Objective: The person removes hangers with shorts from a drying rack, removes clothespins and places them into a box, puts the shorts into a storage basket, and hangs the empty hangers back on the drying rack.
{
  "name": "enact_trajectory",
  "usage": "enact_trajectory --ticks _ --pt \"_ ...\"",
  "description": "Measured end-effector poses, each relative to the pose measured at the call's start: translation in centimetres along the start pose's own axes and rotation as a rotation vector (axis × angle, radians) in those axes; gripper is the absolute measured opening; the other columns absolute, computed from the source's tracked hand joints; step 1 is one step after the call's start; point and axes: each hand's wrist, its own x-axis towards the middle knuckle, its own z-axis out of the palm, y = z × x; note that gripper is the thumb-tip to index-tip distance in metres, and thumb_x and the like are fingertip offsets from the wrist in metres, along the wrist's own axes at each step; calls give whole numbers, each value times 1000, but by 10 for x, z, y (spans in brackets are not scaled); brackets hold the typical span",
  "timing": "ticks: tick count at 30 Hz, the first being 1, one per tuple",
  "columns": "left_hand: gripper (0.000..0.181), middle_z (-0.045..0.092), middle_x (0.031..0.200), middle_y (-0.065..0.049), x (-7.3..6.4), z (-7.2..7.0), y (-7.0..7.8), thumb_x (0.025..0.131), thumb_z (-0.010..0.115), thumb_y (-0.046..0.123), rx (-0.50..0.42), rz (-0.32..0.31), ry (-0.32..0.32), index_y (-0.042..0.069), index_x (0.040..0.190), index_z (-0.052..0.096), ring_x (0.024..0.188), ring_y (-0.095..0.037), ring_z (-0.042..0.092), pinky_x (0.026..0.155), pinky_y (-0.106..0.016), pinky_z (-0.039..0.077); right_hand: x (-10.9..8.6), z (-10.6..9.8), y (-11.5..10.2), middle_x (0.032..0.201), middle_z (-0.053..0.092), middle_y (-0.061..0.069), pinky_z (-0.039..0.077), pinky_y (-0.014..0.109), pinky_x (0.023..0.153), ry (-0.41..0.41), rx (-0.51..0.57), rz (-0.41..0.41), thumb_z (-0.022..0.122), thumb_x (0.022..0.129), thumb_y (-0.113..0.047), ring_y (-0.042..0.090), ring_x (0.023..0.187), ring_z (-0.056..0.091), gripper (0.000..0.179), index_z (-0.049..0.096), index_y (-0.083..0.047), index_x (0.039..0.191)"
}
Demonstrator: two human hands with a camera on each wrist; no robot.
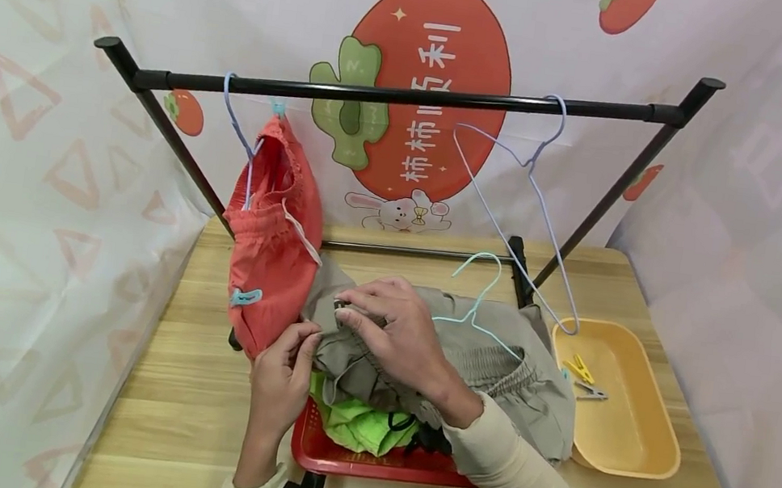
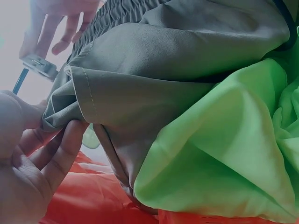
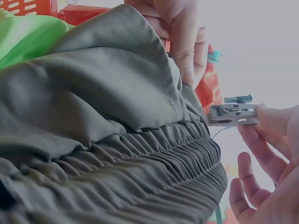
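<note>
Grey trousers [image 1: 361, 370] with an elastic waistband [image 3: 154, 158] are spread over the red basket. A fold of their cloth is pinched between the thumb and fingers of my left hand [image 1: 281, 377]. My right hand [image 1: 398, 330] holds a grey clothespin [image 3: 233, 115] between thumb and fingers, one end right at the waistband's edge; its other fingers are spread. A mint-green hanger [image 1: 473, 317] lies on the trousers, its hook toward the rack and one arm running to the waistband opening. The hanger's left part is hidden behind my right hand.
Red shorts [image 1: 271, 262] with blue clothespins hang at left from the black rack [image 1: 409, 97]. An unladen lilac hanger [image 1: 545, 206] hangs at right. Lime-green cloth [image 1: 368, 428] lies in the red basket [image 1: 385, 470]. A yellow tub [image 1: 640, 421] holds several clothespins [image 1: 582, 370].
</note>
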Motion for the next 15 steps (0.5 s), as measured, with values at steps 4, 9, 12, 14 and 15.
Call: enact_trajectory --ticks 4,9,12,14,15 --pt "7 65 80 2 0 0 0 99 67 0 -11 -14 -8 1 105 71 61 -10 52 55 -20 44 0 -7 -4 114 74 -3 48 37 93 0 26 31 78 94 -20 16 110 60 25 79 -10 117" --pt "9 67 82 1 0 0 0 99 67 0 -18 -10 -4 3 106 71 62 -9 53 56 -20 45 -1 -21 -9 120 72 0 48 41 97 14 47 50 79 94 -18 18 115 60 31 75 -7 123" --pt "9 68 83 0 0 0 0 99 67 0 -15 -14 -1 4 106 71 62 -9 54 56 -20 46 -4 -31 -10 123 71 1 49 42 98 23 52 56 79 93 -14 18 117 61 33 74 -5 125" --pt "9 69 84 0 -1 0 1 98 68 1 -12 -17 0 5 105 71 62 -9 54 56 -20 46 -9 -37 -10 123 70 2 51 41 96 28 61 62 79 93 -12 18 116 62 34 73 -4 125" --pt "9 69 84 0 -1 0 1 98 68 0 -13 -17 0 5 105 72 63 -9 55 56 -20 46 -11 -40 -10 122 70 3 52 41 93 29 63 67 79 93 -10 19 113 63 34 73 -4 125"
